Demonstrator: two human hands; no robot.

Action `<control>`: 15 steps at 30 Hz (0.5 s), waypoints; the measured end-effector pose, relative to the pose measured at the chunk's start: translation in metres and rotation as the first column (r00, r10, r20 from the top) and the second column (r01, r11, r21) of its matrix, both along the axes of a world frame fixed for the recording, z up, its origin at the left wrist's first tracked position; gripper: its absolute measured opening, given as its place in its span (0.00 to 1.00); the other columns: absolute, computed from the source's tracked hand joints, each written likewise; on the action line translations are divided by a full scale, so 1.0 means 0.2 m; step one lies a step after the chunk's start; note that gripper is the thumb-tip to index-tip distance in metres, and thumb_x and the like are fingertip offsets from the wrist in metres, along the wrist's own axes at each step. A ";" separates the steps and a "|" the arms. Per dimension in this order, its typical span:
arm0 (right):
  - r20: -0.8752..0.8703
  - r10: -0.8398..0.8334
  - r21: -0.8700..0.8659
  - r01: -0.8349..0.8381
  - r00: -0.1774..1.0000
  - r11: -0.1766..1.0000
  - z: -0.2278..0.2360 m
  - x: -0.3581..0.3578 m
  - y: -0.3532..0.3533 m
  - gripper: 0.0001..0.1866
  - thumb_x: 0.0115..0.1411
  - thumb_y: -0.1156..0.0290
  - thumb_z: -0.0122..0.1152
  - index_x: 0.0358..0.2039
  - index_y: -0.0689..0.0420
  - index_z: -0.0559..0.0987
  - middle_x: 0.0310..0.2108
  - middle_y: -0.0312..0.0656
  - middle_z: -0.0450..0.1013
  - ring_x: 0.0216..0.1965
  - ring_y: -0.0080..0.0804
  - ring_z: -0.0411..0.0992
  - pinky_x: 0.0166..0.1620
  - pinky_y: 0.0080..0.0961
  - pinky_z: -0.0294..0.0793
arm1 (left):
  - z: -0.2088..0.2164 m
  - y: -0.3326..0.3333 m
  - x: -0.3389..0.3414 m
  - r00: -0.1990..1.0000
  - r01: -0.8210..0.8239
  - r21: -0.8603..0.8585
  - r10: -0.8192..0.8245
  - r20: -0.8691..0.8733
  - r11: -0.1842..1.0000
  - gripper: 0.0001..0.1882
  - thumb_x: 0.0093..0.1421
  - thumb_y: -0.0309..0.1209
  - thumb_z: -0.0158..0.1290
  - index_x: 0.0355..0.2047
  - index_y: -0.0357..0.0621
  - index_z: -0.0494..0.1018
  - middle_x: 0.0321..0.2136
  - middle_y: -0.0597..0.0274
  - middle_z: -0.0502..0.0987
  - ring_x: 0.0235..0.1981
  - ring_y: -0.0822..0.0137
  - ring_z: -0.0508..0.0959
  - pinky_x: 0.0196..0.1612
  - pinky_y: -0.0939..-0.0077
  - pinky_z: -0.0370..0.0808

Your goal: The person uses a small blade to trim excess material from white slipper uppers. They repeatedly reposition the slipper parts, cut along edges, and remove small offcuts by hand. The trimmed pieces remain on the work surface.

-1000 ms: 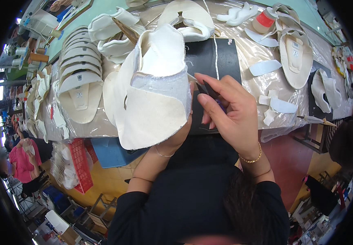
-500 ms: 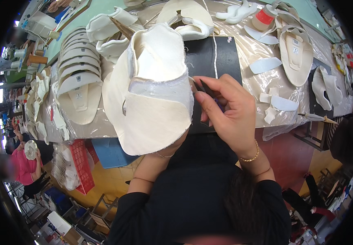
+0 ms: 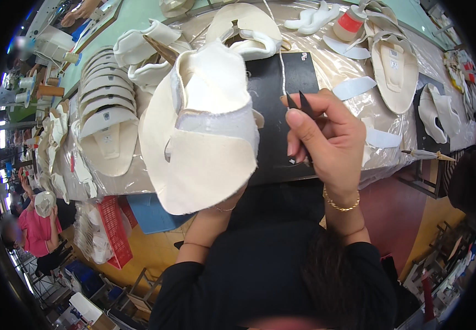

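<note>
Center frame, left hand (image 3: 235, 198) mostly hidden, holding a cream fabric shoe upper (image 3: 210, 162)
Right hand (image 3: 332, 135) pinching slim black two-pointed snips (image 3: 306, 104)

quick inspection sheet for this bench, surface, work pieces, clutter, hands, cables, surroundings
surface: plastic-covered table, black mat on it
work pieces: pale shoe upper; black two-pointed tool, apart from the upper
clutter: sole stack at left, white scrap and red-banded container at right
hands: right hand grips the tool; left hand under the upper, mostly hidden
cables: nothing seen on the table; white cord crosses the mat
surroundings: red crate, blue bin, person in pink
</note>
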State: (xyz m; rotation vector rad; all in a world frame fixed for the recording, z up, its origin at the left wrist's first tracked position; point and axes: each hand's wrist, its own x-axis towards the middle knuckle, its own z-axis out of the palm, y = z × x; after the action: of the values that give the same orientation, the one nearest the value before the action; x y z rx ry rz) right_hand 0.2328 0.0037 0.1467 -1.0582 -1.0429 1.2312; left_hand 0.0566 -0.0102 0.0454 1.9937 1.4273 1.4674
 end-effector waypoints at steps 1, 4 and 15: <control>0.060 0.017 0.024 -0.018 0.998 1.000 0.00 0.02 0.00 0.08 0.61 0.79 0.60 0.41 0.66 0.78 0.28 0.35 0.70 0.20 0.17 0.71 0.19 0.11 0.66 | 0.00 0.01 0.00 0.999 0.004 0.053 -0.002 -0.043 0.999 0.24 0.64 0.19 0.51 0.60 0.35 0.62 0.57 0.52 0.68 0.58 0.59 0.69 0.61 0.64 0.68; 0.306 0.065 0.096 -0.099 0.950 0.990 -0.02 0.03 0.01 0.14 0.59 0.82 0.61 0.47 0.63 0.79 0.26 0.35 0.69 0.20 0.18 0.71 0.21 0.12 0.67 | 0.01 0.03 0.00 0.996 0.052 -0.002 -0.051 0.068 0.999 0.25 0.63 0.18 0.51 0.60 0.34 0.60 0.57 0.52 0.67 0.58 0.59 0.69 0.62 0.64 0.69; 0.647 0.003 0.249 -0.215 0.763 0.945 -0.04 -0.01 0.01 0.15 0.55 0.77 0.63 0.45 0.57 0.80 0.26 0.41 0.68 0.23 0.39 0.71 0.27 0.31 0.71 | 0.02 0.01 -0.01 0.996 0.034 -0.048 -0.030 0.084 0.998 0.23 0.61 0.20 0.55 0.58 0.37 0.67 0.56 0.55 0.71 0.57 0.63 0.71 0.58 0.68 0.70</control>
State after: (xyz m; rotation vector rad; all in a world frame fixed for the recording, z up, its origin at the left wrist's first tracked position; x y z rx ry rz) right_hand 0.2307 0.0060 0.1392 -1.2063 -1.7899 0.7454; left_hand 0.0542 -0.0076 0.0492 1.8944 1.3773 1.4690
